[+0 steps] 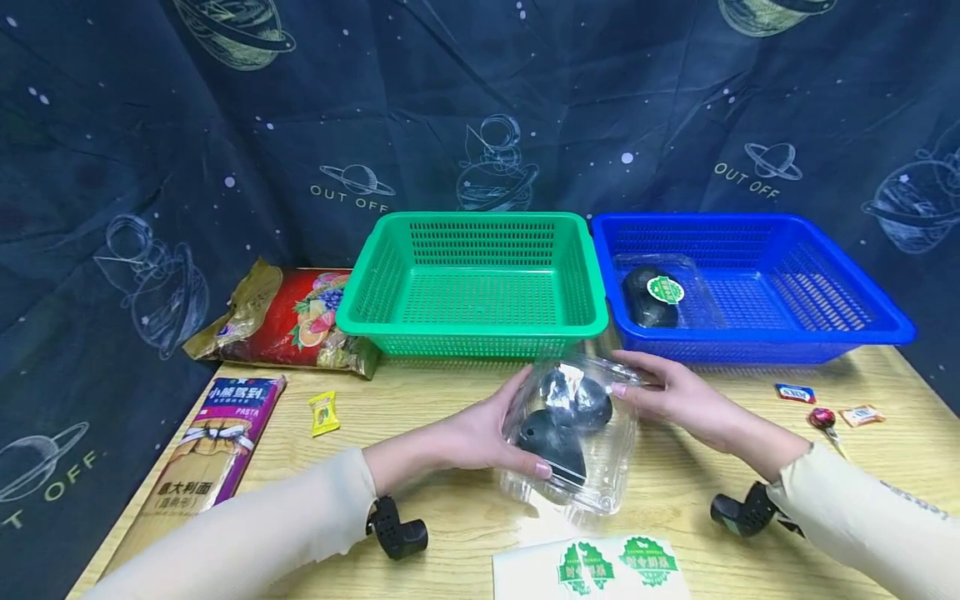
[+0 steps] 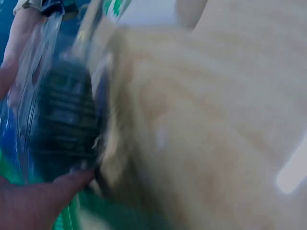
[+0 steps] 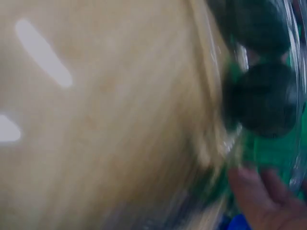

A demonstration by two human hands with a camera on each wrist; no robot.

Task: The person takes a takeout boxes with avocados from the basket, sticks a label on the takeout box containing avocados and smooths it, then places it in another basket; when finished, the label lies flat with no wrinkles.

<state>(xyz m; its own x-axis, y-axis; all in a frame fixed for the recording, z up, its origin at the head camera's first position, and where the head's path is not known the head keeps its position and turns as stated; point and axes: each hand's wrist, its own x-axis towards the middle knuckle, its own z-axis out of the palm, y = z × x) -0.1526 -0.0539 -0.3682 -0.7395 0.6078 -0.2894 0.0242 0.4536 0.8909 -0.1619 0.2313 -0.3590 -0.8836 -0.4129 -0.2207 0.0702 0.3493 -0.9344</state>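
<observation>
A clear plastic clamshell box with several dark, avocado-like fruits inside is held between both hands, tilted above the table. My left hand grips its left side, the thumb along the near face. On the far right side, my right hand holds the box edge between thumb and fingers. Through the plastic, a dark fruit shows blurred in the left wrist view, and round dark fruits in the right wrist view. Below the box lies a white sheet with green round stickers.
Behind stand a green basket and a blue basket, the latter holding a stickered clear box of dark fruit. A red bag, pasta pack and yellow candy lie left; wrapped sweets and a lollipop right.
</observation>
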